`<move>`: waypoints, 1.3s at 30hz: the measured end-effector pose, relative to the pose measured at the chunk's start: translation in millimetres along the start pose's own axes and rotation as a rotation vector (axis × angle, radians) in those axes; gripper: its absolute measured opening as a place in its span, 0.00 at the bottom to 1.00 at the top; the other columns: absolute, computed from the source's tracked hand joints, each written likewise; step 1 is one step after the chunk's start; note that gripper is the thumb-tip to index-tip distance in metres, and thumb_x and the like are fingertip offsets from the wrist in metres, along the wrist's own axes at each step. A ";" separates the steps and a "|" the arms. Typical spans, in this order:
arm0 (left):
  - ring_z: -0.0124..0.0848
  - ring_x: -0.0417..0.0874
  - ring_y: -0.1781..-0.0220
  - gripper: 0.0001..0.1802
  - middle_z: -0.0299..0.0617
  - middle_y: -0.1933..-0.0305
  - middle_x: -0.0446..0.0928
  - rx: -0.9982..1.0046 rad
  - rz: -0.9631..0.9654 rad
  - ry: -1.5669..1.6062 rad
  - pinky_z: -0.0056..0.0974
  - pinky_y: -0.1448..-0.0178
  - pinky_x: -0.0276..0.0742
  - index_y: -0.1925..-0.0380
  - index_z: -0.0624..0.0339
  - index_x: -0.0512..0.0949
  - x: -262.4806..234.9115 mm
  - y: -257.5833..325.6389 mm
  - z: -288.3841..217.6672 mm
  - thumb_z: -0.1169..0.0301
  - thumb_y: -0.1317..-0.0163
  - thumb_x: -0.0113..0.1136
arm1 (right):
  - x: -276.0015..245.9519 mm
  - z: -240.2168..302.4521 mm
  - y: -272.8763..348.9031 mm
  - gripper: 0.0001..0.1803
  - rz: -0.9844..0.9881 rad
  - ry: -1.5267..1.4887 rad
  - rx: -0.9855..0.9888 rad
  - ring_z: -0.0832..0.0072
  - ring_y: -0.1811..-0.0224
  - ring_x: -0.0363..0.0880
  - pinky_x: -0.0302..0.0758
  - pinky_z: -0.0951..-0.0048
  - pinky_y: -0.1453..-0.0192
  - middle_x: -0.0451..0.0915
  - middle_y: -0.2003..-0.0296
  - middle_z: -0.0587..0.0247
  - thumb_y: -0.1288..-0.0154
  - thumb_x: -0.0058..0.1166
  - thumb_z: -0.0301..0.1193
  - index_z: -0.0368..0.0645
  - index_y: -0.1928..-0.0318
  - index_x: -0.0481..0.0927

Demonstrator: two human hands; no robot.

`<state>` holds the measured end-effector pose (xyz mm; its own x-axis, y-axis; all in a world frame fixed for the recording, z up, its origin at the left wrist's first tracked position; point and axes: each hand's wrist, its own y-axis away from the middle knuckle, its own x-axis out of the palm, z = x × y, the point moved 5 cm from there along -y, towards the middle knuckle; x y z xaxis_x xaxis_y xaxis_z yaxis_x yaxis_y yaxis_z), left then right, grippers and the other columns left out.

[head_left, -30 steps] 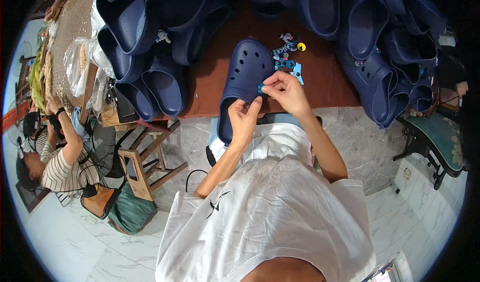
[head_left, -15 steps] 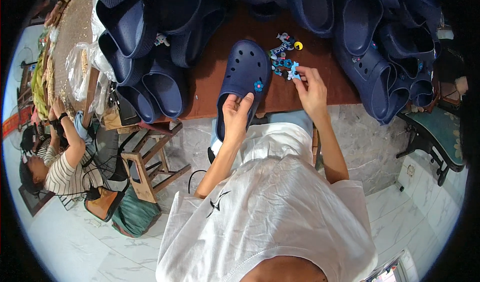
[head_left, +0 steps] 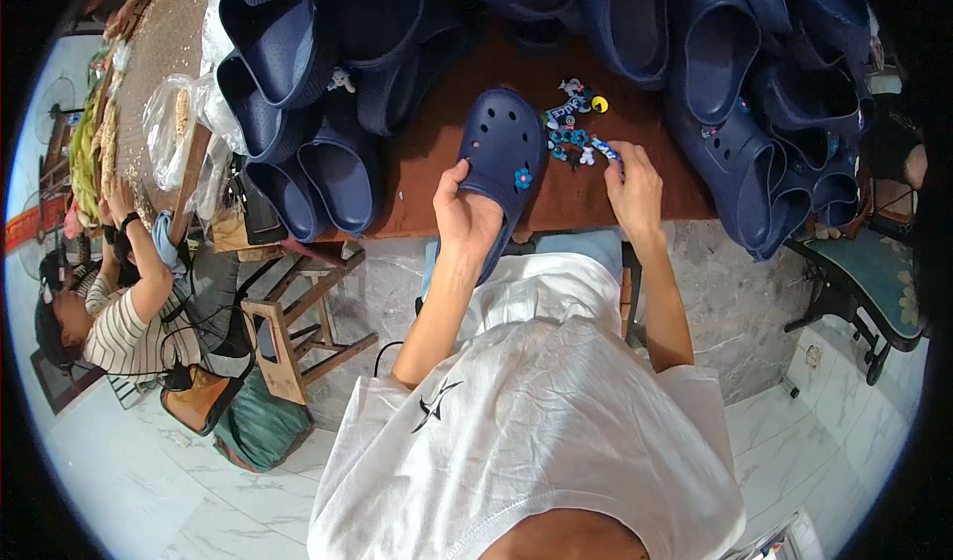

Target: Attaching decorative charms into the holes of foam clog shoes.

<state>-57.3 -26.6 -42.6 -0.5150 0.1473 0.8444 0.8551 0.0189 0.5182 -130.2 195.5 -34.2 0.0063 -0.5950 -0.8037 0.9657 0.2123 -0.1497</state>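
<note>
A navy blue clog lies on the brown table, toe pointing away from me. A small blue flower charm is fixed in its upper. My left hand grips the clog's heel end. My right hand rests on the table to the right, its fingertips on a small heap of colourful shoe charms and closed on one of them.
Piles of navy clogs ring the table at the left, back and right. A seated person in a striped shirt works at the far left. A wooden stool and a green chair stand on the marble floor.
Both hands were together pressing a charm into the clog. Now the left hand holds the clog's heel and the right hand has moved right to the charm heap.
</note>
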 end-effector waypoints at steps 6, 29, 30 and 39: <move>0.47 0.73 0.35 0.26 0.53 0.35 0.72 0.007 -0.012 -0.039 0.52 0.28 0.63 0.39 0.68 0.68 3.0 19.9 12.2 0.67 0.37 0.50 | -11.0 18.2 -5.7 0.10 0.076 -0.361 0.144 0.69 0.65 0.80 0.78 0.70 0.59 0.78 0.63 0.58 0.35 0.53 0.22 0.36 0.53 0.80; 0.37 0.77 0.41 0.23 0.46 0.43 0.76 0.061 -0.104 -0.388 0.44 0.34 0.69 0.43 0.68 0.69 -20.1 55.6 38.9 0.73 0.39 0.56 | 13.6 55.1 7.9 0.08 0.178 -0.861 0.259 0.83 0.64 0.78 0.78 0.79 0.60 0.80 0.65 0.67 0.40 0.61 0.21 0.38 0.59 0.80; 0.37 0.77 0.41 0.23 0.46 0.44 0.77 0.080 -0.107 -0.386 0.43 0.34 0.69 0.43 0.67 0.70 -20.4 57.1 38.7 0.74 0.39 0.57 | 9.8 57.7 7.7 0.08 0.136 -0.794 0.193 0.81 0.64 0.78 0.78 0.78 0.61 0.80 0.65 0.66 0.41 0.61 0.21 0.38 0.60 0.80; 0.34 0.73 0.39 0.26 0.41 0.41 0.73 0.158 -0.058 -0.474 0.40 0.33 0.66 0.41 0.65 0.69 -24.4 71.4 37.9 0.79 0.42 0.56 | -21.7 84.1 20.0 0.08 -0.079 -0.432 -0.118 0.64 0.64 0.80 0.76 0.67 0.60 0.81 0.66 0.62 0.44 0.65 0.24 0.41 0.63 0.83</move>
<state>18.6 8.6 -31.3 -0.5095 0.5739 0.6412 0.8432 0.1842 0.5051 -89.1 147.4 28.7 0.0658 -0.8765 -0.4769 0.9314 0.2254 -0.2858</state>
